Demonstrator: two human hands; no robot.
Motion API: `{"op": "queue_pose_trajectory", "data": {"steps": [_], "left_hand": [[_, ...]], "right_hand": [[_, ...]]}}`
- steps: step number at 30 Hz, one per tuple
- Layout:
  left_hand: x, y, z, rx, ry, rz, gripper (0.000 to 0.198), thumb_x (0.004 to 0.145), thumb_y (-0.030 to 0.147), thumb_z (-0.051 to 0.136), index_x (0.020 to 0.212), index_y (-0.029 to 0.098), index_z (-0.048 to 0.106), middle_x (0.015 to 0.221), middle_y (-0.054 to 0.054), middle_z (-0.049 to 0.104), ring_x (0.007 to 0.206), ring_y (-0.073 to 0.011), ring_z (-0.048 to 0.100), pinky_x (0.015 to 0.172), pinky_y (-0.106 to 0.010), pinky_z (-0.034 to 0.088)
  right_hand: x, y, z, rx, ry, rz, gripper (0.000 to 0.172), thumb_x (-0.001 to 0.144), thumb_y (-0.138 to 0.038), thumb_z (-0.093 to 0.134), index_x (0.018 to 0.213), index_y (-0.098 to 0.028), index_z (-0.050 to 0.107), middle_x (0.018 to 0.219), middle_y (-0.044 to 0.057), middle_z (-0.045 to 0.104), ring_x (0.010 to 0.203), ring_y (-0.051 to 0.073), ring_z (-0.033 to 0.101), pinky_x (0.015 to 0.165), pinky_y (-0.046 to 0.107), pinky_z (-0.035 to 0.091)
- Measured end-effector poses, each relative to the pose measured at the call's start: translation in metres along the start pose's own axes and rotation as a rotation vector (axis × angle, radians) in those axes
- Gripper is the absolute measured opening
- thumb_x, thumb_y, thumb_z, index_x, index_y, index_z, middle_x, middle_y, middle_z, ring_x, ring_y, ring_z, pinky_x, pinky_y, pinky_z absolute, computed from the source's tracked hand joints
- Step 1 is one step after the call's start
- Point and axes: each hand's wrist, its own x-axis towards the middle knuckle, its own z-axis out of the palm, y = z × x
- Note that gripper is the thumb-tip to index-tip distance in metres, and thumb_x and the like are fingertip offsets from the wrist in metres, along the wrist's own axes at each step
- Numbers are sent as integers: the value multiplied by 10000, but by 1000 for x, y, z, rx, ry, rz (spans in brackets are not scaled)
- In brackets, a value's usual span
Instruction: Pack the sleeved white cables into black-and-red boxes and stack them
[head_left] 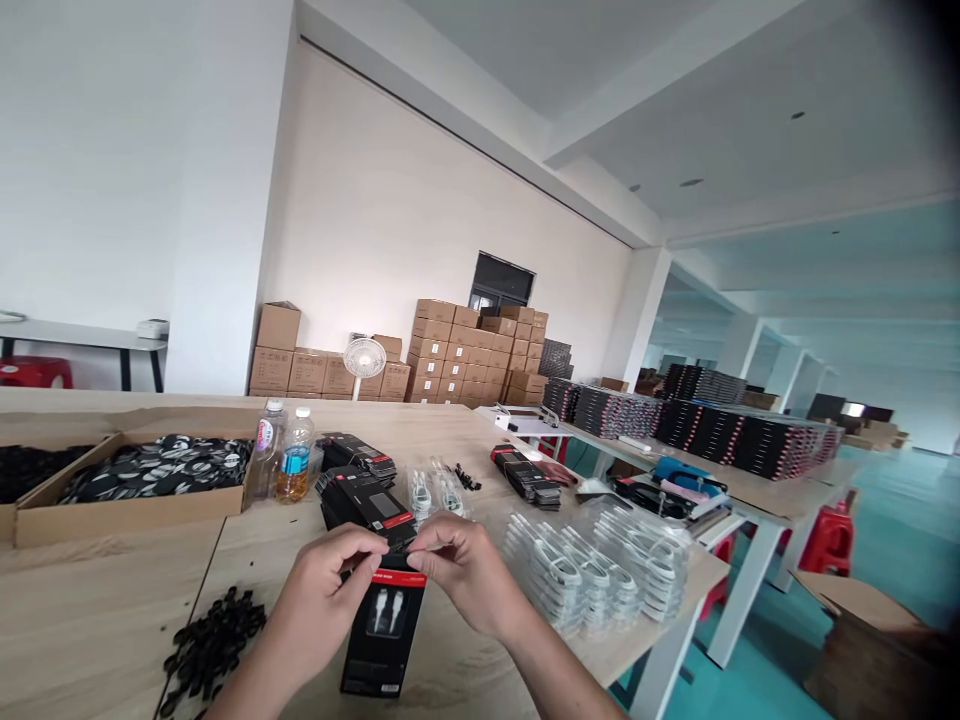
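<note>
A black cable box with a red band and a window showing two white plugs stands upright on the wooden table. At its top edge, the thumb and fingers of my left hand are pinched on the left side. My right hand pinches the same top edge from the right. Dark material shows between the fingertips; its exact shape is too small to tell. Just behind lies a stack of black boxes. Clear trays with white cables are stacked to the right of my right hand.
Small black clips lie in a pile at left. A carton of round black pieces and two bottles stand behind it. More black boxes lie at the back right. Brown cartons and a fan are by the wall.
</note>
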Motion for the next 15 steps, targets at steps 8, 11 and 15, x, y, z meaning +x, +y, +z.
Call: {"op": "queue_pose_trajectory", "data": {"steps": [8,11,15], "left_hand": [[-18,-24,2,-59,-19,15,256,941,338,482,1028,248,706,1295,-91,638,1216,-231,588,1044,-384,468],[-25,-34,19,16,27,27,401,908,284,502,1303,270,574,1441,-94,524,1346,-256,478,1116,-439,407],[-49,-54,59,308,191,-42,1042,711,179,641,1559,309,50,1621,-108,188,1434,-354,326,1084,-521,431]], "right_hand": [[-26,21,8,113,-17,-40,191,863,-374,679,1008,-256,720,1121,72,677,1066,213,633,944,369,499],[-31,34,19,145,53,-3,258,874,-406,657,1071,-245,702,1057,74,703,979,206,665,859,345,542],[-26,44,38,294,282,103,365,820,-496,693,1037,-203,697,981,84,736,871,218,687,769,349,567]]}}
